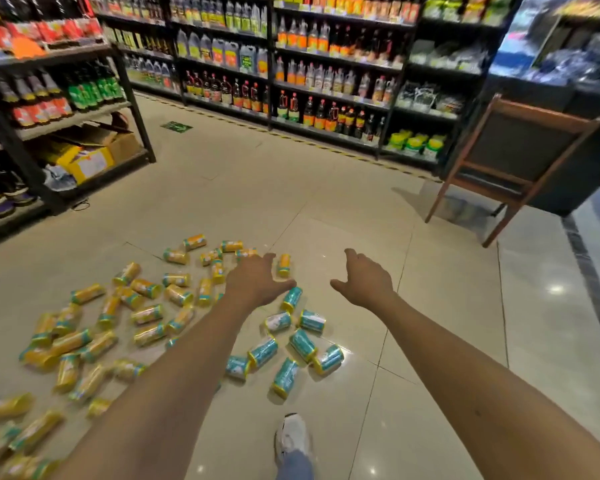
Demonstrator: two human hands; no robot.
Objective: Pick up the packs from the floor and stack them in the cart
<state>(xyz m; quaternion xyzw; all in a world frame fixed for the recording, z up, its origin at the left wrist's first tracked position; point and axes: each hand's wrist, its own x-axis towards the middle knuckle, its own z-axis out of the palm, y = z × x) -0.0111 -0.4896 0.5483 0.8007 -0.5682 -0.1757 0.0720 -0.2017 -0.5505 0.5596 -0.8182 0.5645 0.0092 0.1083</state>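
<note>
Dozens of small packs lie scattered on the tiled floor (430,341). The yellow packs (146,289) spread across the left, and a smaller cluster of teal packs (302,344) lies nearer the middle. All of them lie on their sides, some touching, some apart.

Both bare arms reach forward over the spill. The left hand (257,282) hangs above the far edge of the pile with its fingers relaxed and spread, gripping nothing. The right hand (366,280) is out over bare tile just to the right of the packs, fingers loosely drooping, also empty.

A white shoe (293,436) stands on the floor near the bottom edge. Shelves of bottles (326,64) line the far wall, cardboard boxes (90,157) sit on a low shelf at left, and a wooden chair (513,147) stands at right.
</note>
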